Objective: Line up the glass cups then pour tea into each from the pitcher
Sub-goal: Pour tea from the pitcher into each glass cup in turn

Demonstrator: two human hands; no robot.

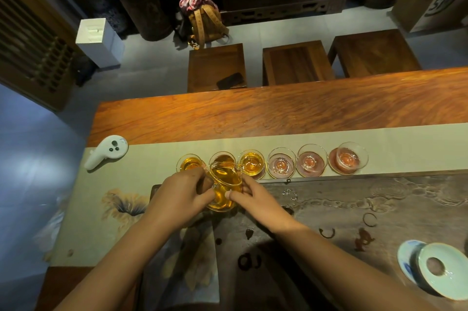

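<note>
While both hands, left hand (183, 193) and right hand (255, 196), keep a grip on the tilted pitcher (224, 184) filling the third cup (252, 162) near the surface's left end, the next pour likely needs shifting right to the fourth cup (281, 164).

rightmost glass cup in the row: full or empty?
Empty. The rightmost clear glass cup shows only its pink coaster through the glass, no amber tea like the three leftmost cups.

I'm in a tea room: long wooden desk (278, 108), carved tea tray (354, 204), wooden stools (296, 62) at upper centre.
</note>
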